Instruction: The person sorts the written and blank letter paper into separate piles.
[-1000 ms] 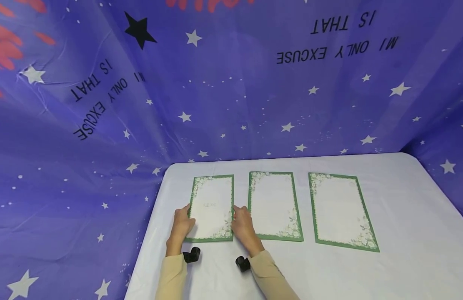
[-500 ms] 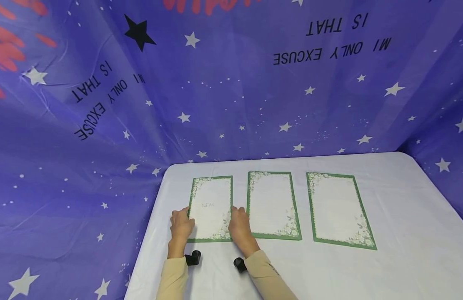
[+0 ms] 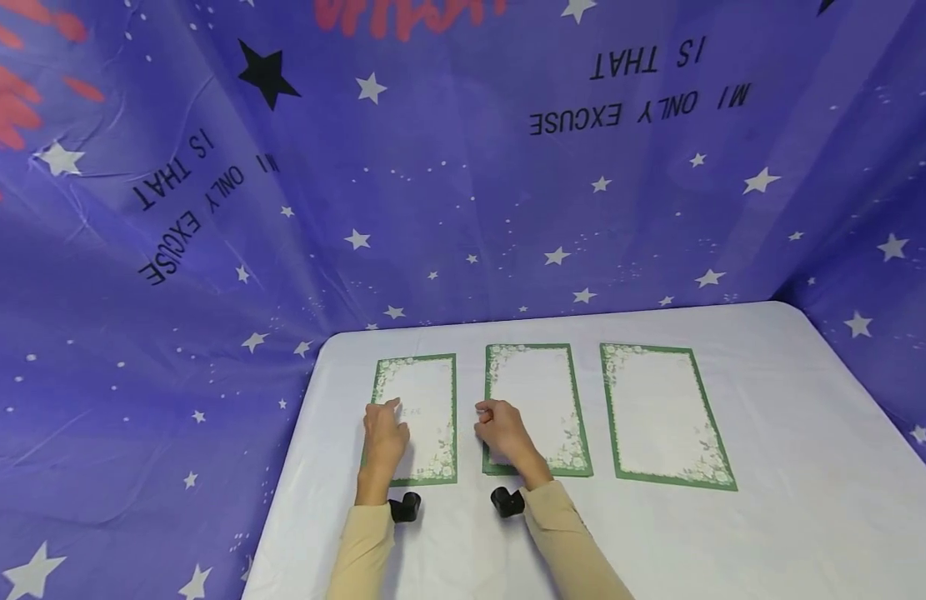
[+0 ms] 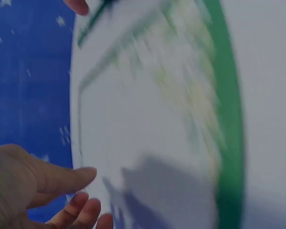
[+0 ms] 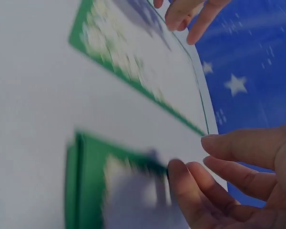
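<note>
Both hands were on the left sheet's side edges half a second ago; now they're off those edges. Left hand (image 3: 385, 435) has shifted inward over the lower-left part of the left sheet (image 3: 428, 425), thumb and fingers apart, nothing held; left wrist view shows its shadow on the paper with a gap. Right hand (image 3: 505, 429) has moved right, away from the left sheet, to the left border of the middle sheet (image 3: 541, 408); fingers loosely bent, thumb apart, nothing gripped. Can't tell if a fingertip touches that border. Left sheet lies flat at the left end of the white table (image 3: 793, 517), green floral border, faint marks (image 3: 413, 412) near its middle. Head view has swung a bit, so everything sits further left in frame; sheet row order unchanged. Middle sheet shows a doubled green edge in right wrist view, so more than one layer there. Right sheet (image 3: 665, 415) lies beyond it, well apart from both hands. In the way: left hand hides part of the left sheet's left border, right hand part of the middle sheet's. Black wrist mounts (image 3: 406, 507) poke out by the beige sleeves (image 3: 575, 542). Purple star-print backdrop (image 3: 432, 200) behind. Wrist views are partly blurred.
</note>
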`<state>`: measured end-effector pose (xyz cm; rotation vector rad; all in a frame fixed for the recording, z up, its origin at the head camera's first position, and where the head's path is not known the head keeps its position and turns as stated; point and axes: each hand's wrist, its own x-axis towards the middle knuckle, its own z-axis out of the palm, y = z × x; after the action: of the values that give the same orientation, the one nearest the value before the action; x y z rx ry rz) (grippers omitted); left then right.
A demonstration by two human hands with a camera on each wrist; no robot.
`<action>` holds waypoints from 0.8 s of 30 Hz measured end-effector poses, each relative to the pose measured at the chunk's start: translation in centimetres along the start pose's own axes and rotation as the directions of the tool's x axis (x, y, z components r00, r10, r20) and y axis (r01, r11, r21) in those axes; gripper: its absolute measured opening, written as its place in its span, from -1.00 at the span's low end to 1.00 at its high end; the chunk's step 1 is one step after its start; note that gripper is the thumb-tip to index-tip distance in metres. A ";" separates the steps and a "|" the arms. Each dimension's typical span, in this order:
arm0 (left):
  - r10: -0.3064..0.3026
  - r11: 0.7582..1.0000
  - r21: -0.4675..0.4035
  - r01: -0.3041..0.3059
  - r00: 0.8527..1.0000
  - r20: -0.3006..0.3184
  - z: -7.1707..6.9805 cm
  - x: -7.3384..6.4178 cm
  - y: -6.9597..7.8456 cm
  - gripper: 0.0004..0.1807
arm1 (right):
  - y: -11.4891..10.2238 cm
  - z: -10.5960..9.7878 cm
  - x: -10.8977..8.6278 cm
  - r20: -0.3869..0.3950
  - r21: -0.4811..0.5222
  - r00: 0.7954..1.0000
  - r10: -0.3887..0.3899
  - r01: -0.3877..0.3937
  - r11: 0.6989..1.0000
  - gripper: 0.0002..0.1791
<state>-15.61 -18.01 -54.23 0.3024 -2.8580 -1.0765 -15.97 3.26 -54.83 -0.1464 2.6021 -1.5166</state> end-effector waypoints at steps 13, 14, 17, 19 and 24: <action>0.099 0.981 -0.187 -0.058 0.972 0.214 4.4 -0.1 7.0 -0.49 | 3.7 -7.6 -1.2 -0.145 0.009 0.983 0.110 -0.110 0.994 -0.62; 0.096 0.982 -0.183 -0.055 0.970 0.224 4.7 -0.1 7.3 -0.49 | 3.8 -8.2 -1.4 -0.157 0.002 0.981 0.115 -0.116 0.993 -0.61; 0.096 0.987 -0.152 -0.060 0.965 0.243 5.6 -0.2 7.8 -0.50 | 4.2 -9.6 -2.0 -0.199 -0.032 0.972 0.128 -0.137 0.990 -0.59; 0.103 0.988 -0.135 -0.071 0.964 0.245 6.0 -0.4 8.1 -0.52 | 4.6 -10.5 -2.4 -0.232 -0.079 0.962 0.145 -0.167 0.983 -0.57; 0.160 0.982 -0.139 -0.128 0.955 0.251 7.0 -1.2 8.4 -0.74 | 5.6 -11.7 -3.5 -0.259 -0.158 0.941 0.216 -0.262 0.952 -0.55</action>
<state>-16.69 -7.06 -53.89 -0.0618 -2.9606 -1.3444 -14.44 16.55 -53.82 0.3478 2.8190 -1.2707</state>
